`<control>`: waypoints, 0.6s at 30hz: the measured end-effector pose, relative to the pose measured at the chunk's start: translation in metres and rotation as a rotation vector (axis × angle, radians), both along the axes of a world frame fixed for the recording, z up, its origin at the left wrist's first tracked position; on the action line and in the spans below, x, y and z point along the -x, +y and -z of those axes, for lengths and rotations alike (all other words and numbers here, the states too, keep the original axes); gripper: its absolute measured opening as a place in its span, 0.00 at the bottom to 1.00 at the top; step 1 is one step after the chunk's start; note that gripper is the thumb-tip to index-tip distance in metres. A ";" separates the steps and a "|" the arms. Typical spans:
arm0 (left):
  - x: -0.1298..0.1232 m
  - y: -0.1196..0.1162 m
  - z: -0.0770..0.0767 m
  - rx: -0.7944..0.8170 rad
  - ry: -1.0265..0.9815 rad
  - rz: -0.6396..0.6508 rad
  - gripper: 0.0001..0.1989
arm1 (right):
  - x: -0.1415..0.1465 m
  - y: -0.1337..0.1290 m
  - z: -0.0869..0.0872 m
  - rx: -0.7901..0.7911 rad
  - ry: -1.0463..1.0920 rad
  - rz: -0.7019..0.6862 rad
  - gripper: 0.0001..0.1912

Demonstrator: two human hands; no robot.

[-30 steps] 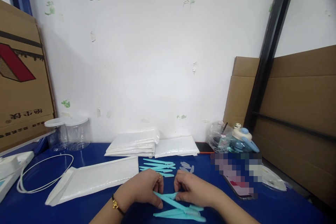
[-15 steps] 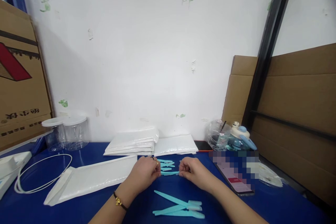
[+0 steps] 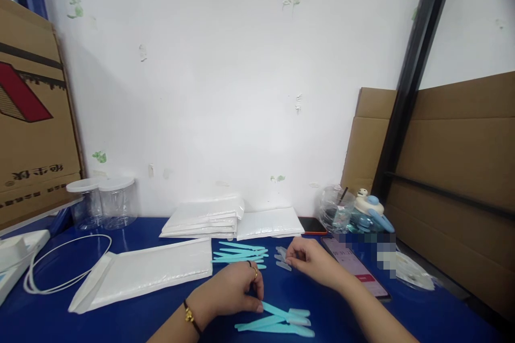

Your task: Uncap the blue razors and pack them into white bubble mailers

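The left hand (image 3: 235,286) is curled palm-down, thumb and fingertips close together at the narrow end of a slim turquoise tool (image 3: 278,312); whether they grip it cannot be told. This smooth, tapering plastic piece slants away to the right of those fingers, crossing other tools of its kind (image 3: 277,328) in front of the hands, their broader ends sheathed in frosty, translucent covers. The right hand (image 3: 308,258) is farther forward, its fingers bent and thumb drawn near the index finger, just over a few small translucent caps (image 3: 284,266), flat slips with rounded ends; whether it has picked one up cannot be told.

Just beyond the left hand is a loose cluster of bare turquoise sticks (image 3: 241,253), thin and matt, lying roughly side by side. To that hand's left stretches a long white pouch (image 3: 145,273), its shiny skin lightly wrinkled and one end folded into a flap. Past both hands, more glossy white packets (image 3: 205,220) are stacked against a scuffed, painted wall (image 3: 225,91). Right of the right hand, a flat glass-faced phone (image 3: 356,273) lies on the smooth blue desk (image 3: 322,305).
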State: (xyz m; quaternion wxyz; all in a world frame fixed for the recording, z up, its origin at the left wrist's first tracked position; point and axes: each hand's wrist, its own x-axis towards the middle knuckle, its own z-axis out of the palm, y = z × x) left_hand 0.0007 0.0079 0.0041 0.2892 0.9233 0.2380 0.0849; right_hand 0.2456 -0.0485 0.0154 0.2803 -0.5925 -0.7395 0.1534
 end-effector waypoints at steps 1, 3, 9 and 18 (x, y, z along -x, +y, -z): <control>-0.001 0.000 0.001 0.002 0.002 -0.015 0.08 | 0.000 -0.001 0.000 0.000 0.003 -0.015 0.09; -0.001 0.003 0.004 -0.003 -0.007 -0.074 0.06 | 0.002 -0.002 -0.001 0.009 0.022 -0.051 0.12; 0.004 0.019 0.010 0.105 -0.121 -0.220 0.08 | 0.012 -0.007 -0.004 0.067 0.105 -0.147 0.15; 0.019 0.039 0.001 -0.174 -0.001 -0.440 0.06 | -0.013 0.014 0.017 0.095 0.058 0.019 0.16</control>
